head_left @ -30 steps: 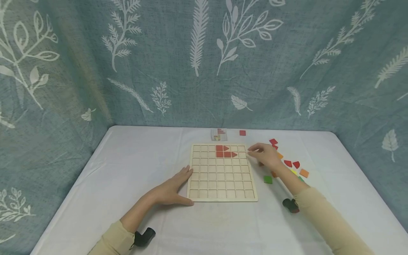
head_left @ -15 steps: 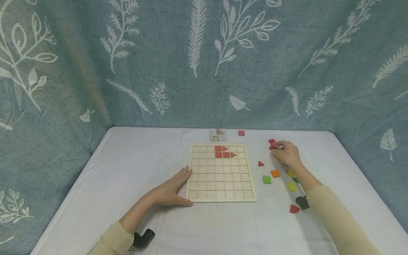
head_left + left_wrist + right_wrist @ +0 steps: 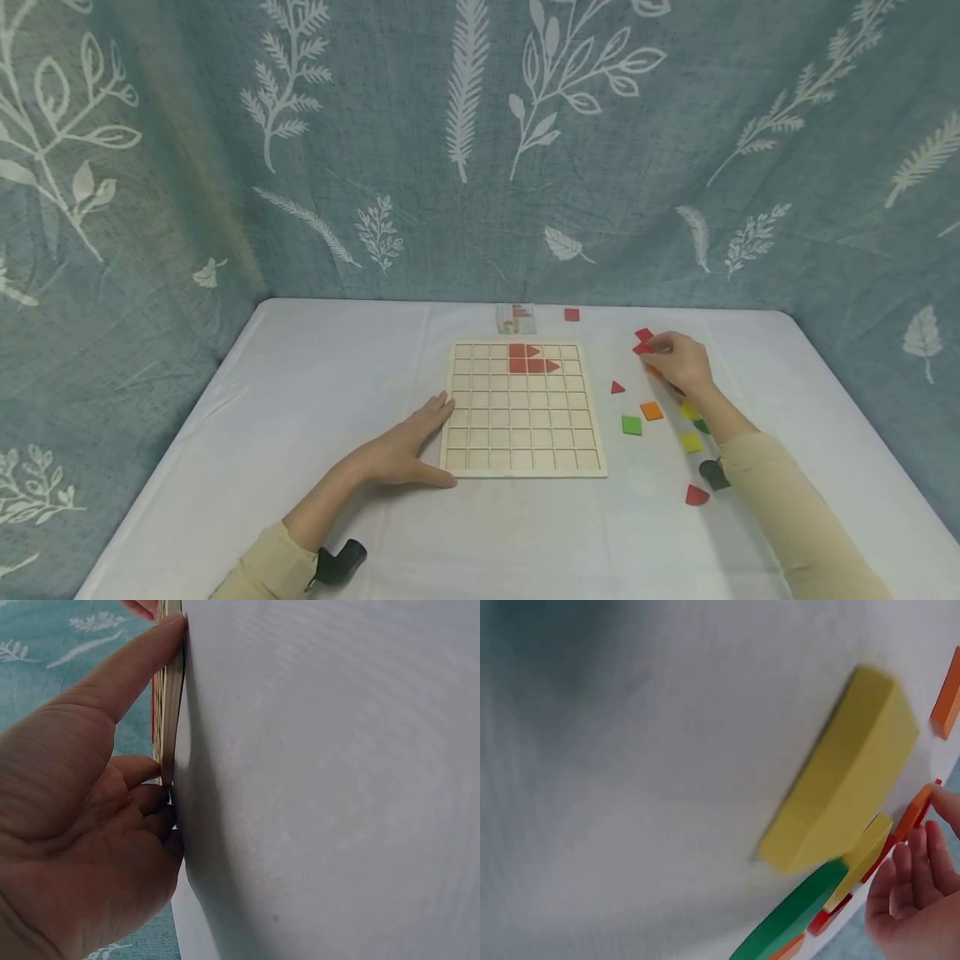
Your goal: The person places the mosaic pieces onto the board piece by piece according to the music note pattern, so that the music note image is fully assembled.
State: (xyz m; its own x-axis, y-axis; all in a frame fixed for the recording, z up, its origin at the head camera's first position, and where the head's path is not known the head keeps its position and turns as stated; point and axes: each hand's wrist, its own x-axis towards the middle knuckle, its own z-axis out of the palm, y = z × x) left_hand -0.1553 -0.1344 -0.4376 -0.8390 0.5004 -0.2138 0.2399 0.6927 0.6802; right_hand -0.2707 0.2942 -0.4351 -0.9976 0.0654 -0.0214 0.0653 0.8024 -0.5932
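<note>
In the head view, a pale wooden grid board (image 3: 521, 418) lies on the table with several red pieces (image 3: 527, 366) in its top rows, squares and pointed ones. My left hand (image 3: 401, 446) rests at its left edge, fingers spread, thumb by the lower left corner; the left wrist view shows the thumb (image 3: 146, 664) against the board's side (image 3: 172, 697). To the right of the board, my right hand (image 3: 678, 362) pinches a red tile (image 3: 641, 349) among loose tiles. The right wrist view has an orange tile (image 3: 913, 814) close to those fingertips; the tile's exact shape is partly hidden.
Around the right hand lie a red triangle (image 3: 617, 387), a green square (image 3: 632, 426), an orange square (image 3: 652, 411), a yellow square (image 3: 691, 442) and a red rounded piece (image 3: 697, 495). Behind the board are a small pattern card (image 3: 515, 318) and a red square (image 3: 572, 315).
My right hand has gone from the board's right edge rightward to the loose tiles, staying there over the last half second. The red triangle came into view. My left hand keeps its place.
</note>
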